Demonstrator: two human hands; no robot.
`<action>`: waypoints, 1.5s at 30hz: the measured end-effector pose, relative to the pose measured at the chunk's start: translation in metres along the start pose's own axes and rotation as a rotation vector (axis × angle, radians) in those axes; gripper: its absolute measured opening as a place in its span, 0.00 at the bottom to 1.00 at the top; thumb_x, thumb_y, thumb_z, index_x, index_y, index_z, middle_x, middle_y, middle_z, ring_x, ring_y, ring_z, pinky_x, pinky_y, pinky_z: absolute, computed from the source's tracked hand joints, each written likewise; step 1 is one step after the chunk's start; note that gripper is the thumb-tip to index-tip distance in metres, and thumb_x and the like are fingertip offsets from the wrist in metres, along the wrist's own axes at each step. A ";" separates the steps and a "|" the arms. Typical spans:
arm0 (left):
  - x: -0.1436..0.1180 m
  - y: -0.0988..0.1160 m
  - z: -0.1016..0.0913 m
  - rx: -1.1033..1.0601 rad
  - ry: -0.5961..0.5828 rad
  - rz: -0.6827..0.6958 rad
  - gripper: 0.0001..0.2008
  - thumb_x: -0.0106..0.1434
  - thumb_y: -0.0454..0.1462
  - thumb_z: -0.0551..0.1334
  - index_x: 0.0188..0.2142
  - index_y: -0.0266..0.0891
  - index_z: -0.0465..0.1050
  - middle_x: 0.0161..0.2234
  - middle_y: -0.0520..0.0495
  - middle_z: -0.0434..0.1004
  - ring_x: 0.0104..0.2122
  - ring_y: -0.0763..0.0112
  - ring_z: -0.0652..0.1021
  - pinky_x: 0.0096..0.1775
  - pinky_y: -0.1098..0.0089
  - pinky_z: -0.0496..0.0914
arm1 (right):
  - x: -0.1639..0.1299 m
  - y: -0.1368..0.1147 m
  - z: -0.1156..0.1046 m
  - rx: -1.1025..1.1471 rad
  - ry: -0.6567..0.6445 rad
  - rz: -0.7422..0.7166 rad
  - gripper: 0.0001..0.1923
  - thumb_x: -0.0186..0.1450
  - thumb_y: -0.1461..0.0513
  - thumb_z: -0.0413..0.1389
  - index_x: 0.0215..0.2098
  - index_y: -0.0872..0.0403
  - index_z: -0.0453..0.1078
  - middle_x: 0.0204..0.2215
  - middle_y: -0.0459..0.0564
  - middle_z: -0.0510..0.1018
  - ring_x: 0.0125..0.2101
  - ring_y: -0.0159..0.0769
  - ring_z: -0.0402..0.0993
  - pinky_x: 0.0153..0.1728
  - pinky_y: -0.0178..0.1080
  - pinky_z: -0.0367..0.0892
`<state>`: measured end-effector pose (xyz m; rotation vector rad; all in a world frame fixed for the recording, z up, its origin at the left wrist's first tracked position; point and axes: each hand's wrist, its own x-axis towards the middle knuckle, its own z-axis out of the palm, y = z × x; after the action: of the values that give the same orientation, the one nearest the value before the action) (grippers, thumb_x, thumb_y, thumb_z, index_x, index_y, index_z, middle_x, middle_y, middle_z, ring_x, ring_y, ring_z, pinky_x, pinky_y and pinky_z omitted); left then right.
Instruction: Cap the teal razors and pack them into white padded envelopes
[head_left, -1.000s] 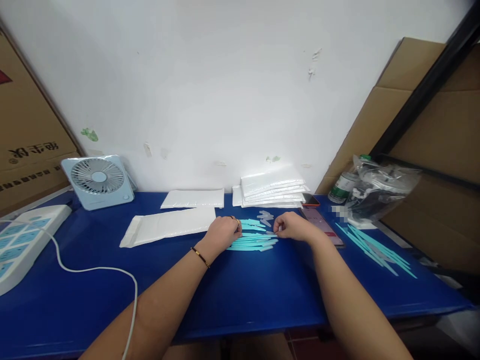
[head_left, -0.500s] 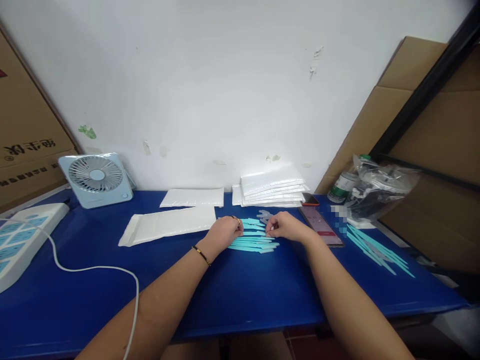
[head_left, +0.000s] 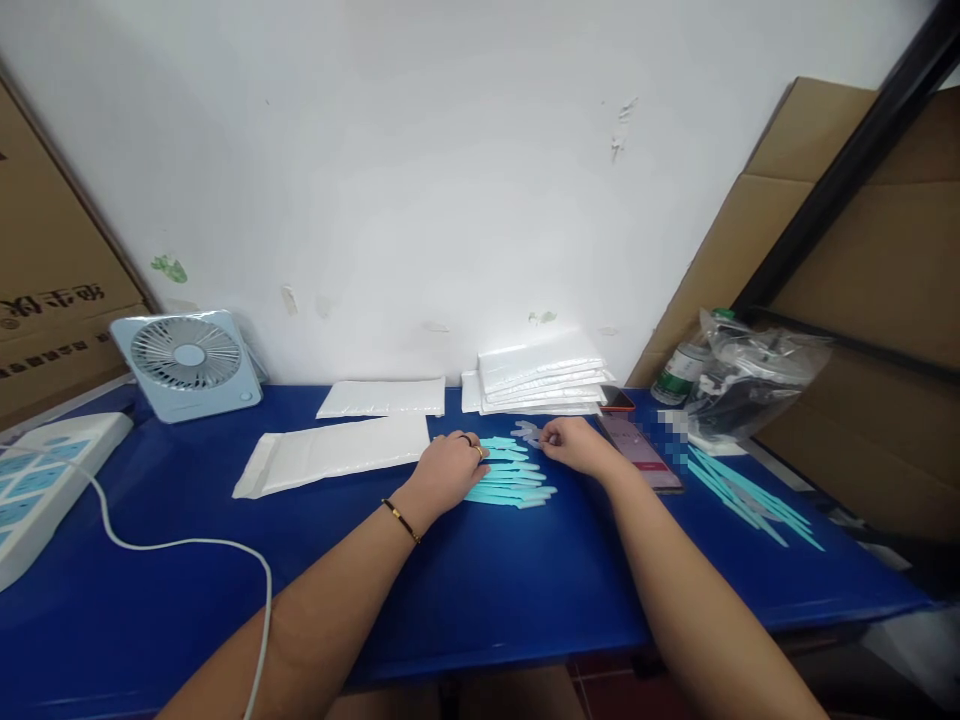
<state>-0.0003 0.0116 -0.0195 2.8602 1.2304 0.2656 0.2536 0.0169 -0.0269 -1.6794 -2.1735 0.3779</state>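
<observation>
Row of slim turquoise plastic sticks (head_left: 510, 478) on the blue desk (head_left: 480, 590), long axes left-right. Left hand (head_left: 448, 468) presses their left ends, fingers curled; right hand (head_left: 574, 445) pinches small clear caps (head_left: 527, 433) just beyond the row.

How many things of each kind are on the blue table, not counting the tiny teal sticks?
fan: 1
phones: 2
bottle: 1
clear plastic bag: 1
piles of teal sticks: 2
loose white mailer envelopes: 2
stack of white mailers: 1
Total: 10
</observation>
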 end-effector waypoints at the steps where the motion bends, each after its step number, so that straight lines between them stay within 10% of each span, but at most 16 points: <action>1: 0.000 0.001 0.001 -0.003 -0.006 -0.005 0.12 0.65 0.39 0.54 0.42 0.42 0.75 0.41 0.44 0.74 0.43 0.61 0.73 0.40 0.67 0.65 | -0.001 0.001 -0.002 0.013 -0.020 0.010 0.06 0.55 0.63 0.54 0.26 0.55 0.73 0.25 0.48 0.77 0.27 0.33 0.70 0.29 0.33 0.61; 10: 0.004 -0.004 0.007 -0.208 -0.010 -0.125 0.10 0.63 0.34 0.52 0.33 0.38 0.73 0.34 0.47 0.77 0.34 0.68 0.75 0.35 0.70 0.66 | -0.012 -0.008 -0.018 0.286 -0.174 -0.002 0.10 0.60 0.57 0.53 0.31 0.55 0.69 0.23 0.46 0.73 0.24 0.32 0.71 0.26 0.32 0.62; 23: 0.003 -0.012 0.002 -0.277 0.048 -0.176 0.10 0.65 0.37 0.50 0.35 0.40 0.70 0.34 0.47 0.75 0.36 0.67 0.75 0.36 0.70 0.66 | -0.008 -0.013 -0.015 0.387 0.039 -0.042 0.14 0.62 0.54 0.51 0.38 0.55 0.71 0.22 0.43 0.69 0.21 0.29 0.63 0.23 0.32 0.58; 37: 0.005 -0.012 0.002 -0.327 0.059 -0.178 0.09 0.64 0.38 0.51 0.35 0.41 0.70 0.34 0.49 0.75 0.36 0.68 0.75 0.36 0.70 0.66 | -0.005 -0.026 -0.012 0.794 -0.006 0.056 0.19 0.57 0.48 0.58 0.31 0.57 0.69 0.23 0.46 0.75 0.20 0.28 0.71 0.23 0.32 0.67; 45: 0.003 -0.008 0.003 -0.422 0.018 -0.104 0.09 0.63 0.38 0.54 0.34 0.41 0.72 0.31 0.51 0.76 0.31 0.70 0.75 0.33 0.72 0.65 | -0.009 -0.034 -0.008 0.855 -0.321 0.022 0.18 0.57 0.49 0.58 0.31 0.56 0.67 0.24 0.48 0.77 0.23 0.34 0.76 0.26 0.35 0.68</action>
<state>-0.0033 0.0192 -0.0230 2.4335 1.1562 0.4841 0.2300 -0.0004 -0.0063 -1.1904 -1.7572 1.4210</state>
